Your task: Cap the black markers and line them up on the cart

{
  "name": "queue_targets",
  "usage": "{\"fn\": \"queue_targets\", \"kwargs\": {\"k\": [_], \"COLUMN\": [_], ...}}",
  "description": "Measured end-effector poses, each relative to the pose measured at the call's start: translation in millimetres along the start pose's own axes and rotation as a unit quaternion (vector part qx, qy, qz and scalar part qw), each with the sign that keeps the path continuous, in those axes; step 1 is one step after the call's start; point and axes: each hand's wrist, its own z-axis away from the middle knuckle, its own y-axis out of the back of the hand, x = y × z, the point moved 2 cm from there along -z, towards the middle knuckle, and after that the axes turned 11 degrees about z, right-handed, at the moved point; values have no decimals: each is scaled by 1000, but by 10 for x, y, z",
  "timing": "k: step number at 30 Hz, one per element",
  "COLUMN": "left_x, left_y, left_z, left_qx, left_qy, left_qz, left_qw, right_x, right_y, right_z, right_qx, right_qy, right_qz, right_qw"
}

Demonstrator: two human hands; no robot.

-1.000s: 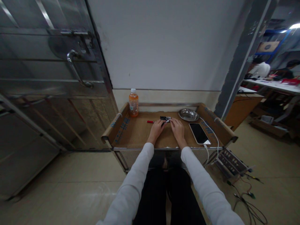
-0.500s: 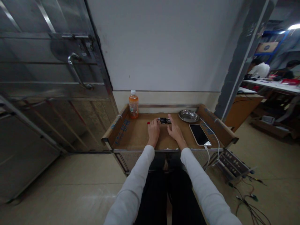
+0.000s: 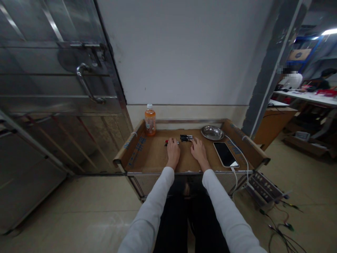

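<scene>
My left hand (image 3: 173, 150) is on the left of the pair, fingers bent down over a few pens (image 3: 166, 142). Their red and dark ends stick out on its left side, and a small end shows on its right; the middle is hidden under the fingers. To the right, my right hand (image 3: 199, 150) rests low over the cardboard with its fingers apart and holds nothing. Its fingertips are beside a small bundle of black pens (image 3: 185, 137), which lie side by side across the board.
The cardboard-lined cart top (image 3: 152, 158) has raised sides. A bottle of orange drink (image 3: 150, 121) stands at the back left. A round metal dish (image 3: 212, 133) and a phone (image 3: 225, 154) with a white cable (image 3: 244, 154) lie on the right. People sit far right.
My right hand has drawn back from the black pens, slightly right and nearer to me. My left hand has come a little nearer too, and the black pens show more fully.
</scene>
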Motion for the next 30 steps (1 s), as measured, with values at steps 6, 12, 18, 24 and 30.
{"fn": "queue_targets", "kwargs": {"k": [6, 12, 18, 24, 30], "left_x": [-12, -25, 139, 151, 96], "left_y": [14, -32, -182, -292, -292], "left_z": [-30, -68, -132, -178, -167], "left_qx": [-3, 13, -70, -94, -69], "left_qy": [8, 13, -123, -120, -104], "left_qz": [-24, -10, 47, 77, 80], "left_qw": [1000, 1000, 989, 985, 989], "right_x": [-7, -7, -13, -8, 19], "right_y": [37, 42, 34, 17, -32], "right_z": [-15, -25, -34, -63, -61], "right_qx": [-11, -26, -6, -14, -29], "right_qy": [-14, -18, -21, -24, -39], "right_qz": [7, 2, 24, 37, 26], "right_qw": [1000, 999, 999, 999, 998]}}
